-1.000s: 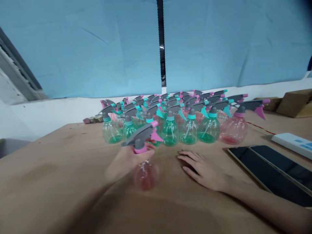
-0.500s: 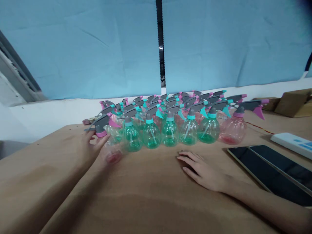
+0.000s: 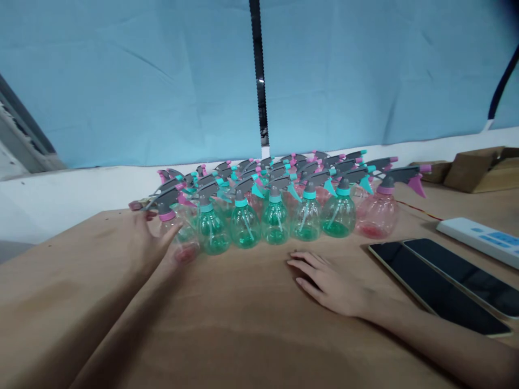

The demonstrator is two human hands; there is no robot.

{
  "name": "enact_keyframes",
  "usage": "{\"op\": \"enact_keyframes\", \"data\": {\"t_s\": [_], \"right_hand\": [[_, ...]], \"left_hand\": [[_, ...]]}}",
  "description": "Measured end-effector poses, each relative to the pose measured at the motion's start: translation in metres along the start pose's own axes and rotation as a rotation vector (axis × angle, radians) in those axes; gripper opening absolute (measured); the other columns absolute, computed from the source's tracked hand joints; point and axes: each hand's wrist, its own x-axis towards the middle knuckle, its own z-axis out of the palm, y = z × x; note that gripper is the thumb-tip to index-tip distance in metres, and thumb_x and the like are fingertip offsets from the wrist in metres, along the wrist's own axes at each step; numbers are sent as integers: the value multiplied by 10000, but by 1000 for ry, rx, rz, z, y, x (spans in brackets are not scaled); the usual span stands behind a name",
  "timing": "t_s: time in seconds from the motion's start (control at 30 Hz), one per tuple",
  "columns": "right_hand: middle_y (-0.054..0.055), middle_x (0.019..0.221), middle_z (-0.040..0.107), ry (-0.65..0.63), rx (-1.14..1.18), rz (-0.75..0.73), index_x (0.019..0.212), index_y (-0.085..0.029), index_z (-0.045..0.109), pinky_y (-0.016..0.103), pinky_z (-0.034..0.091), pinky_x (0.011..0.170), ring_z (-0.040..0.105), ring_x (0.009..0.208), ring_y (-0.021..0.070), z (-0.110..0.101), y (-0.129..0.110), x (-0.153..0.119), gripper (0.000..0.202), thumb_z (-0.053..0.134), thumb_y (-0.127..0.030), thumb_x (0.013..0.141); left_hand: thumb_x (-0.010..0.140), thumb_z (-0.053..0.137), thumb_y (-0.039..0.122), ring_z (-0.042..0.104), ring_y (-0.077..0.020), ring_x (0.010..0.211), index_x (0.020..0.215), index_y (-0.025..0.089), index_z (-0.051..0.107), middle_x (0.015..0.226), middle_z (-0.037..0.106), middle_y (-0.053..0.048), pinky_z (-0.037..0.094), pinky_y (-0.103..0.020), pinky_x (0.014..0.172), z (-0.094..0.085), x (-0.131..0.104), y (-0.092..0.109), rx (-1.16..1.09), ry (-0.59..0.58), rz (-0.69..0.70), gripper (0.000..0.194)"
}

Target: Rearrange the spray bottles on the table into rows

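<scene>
At the left end of the front row stands a pink spray bottle (image 3: pixel 185 250) with a grey and pink trigger head. My left hand (image 3: pixel 150 243) is close beside it, thumb and fingers spread apart, slightly blurred; whether the thumb still touches the bottle I cannot tell. To its right, a row of green spray bottles (image 3: pixel 245 228) with turquoise collars continues along the table. Another pink spray bottle (image 3: pixel 377 213) closes the row at the right. My right hand (image 3: pixel 328 283) rests on the wooden table (image 3: pixel 227 319) in front of the row, fingers loosely stretched, holding nothing.
Several more spray bottles crowd behind the front row, partly hidden. Two dark phones (image 3: pixel 438 286) lie at the right, below a white power strip (image 3: pixel 482 237). Cardboard boxes (image 3: pixel 470 170) stand at the back right. A blue cloth (image 3: pixel 162 81) hangs on the wall behind.
My left hand has loosened from the left-end pink bottle, which now stands more upright, closer to the green row. My right hand stays on the table. The view has shifted slightly right.
</scene>
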Motion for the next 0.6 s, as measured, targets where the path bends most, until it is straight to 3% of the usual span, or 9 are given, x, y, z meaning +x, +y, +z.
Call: {"op": "enact_keyframes", "data": {"t_s": [0.1,0.17,0.23,0.27,0.33,0.4,0.47,0.6], "right_hand": [[99,1294,466,2,0,7,1263,-196,460,437,336,1016,397,1211,230,0,0,0,381,396,-280,898],[98,1299,461,-8,-5,8,1268,-196,457,437,334,1018,392,1216,230,0,0,0,384,388,-290,903],[99,1306,456,-14,-9,2,1277,-193,451,437,328,1022,383,1224,230,0,1,0,390,383,-294,906],[100,1309,455,-16,-8,-1,1279,-191,451,436,326,1024,380,1227,230,0,1,0,392,383,-293,906],[102,1317,456,-18,-8,-2,1281,-183,451,436,325,1025,377,1231,229,0,2,0,396,383,-291,906],[102,1323,458,-12,-10,0,1284,-181,452,438,331,1021,379,1234,229,0,1,1,399,380,-295,908],[102,1332,454,0,-16,-1,1292,-177,447,436,333,1021,374,1242,228,0,0,1,409,378,-298,908],[106,1358,433,-2,-34,1,1325,-153,414,417,312,1042,354,1264,222,-1,-1,1,443,380,-294,906]], "left_hand": [[690,672,351,487,-290,1027,1239,151,344,1144,478,-144,429,-430,863,-4,-18,14,-21,264,79,670],[703,666,295,454,-310,1095,1257,164,334,1181,456,-161,421,-444,880,-9,-35,37,-67,252,208,659],[769,598,259,461,-286,1122,1200,191,402,1174,475,-142,383,-448,938,-10,-52,66,-121,14,394,479],[807,548,256,458,-270,1149,1178,206,436,1201,486,-126,362,-441,970,-9,-60,82,-160,-211,477,391],[851,480,306,439,-247,1199,1215,202,451,1257,505,-110,322,-420,1024,-2,-73,109,-262,-630,676,379],[869,440,383,356,-261,1279,1279,172,429,1342,457,-116,212,-468,1085,10,-81,129,-322,-916,772,461],[884,386,442,262,-260,1332,1341,135,367,1422,340,-128,163,-474,1103,22,-83,140,-326,-1073,769,551],[905,296,484,161,-225,1365,1395,119,263,1477,191,-101,182,-418,1110,34,-81,145,-284,-1170,723,612]]}}
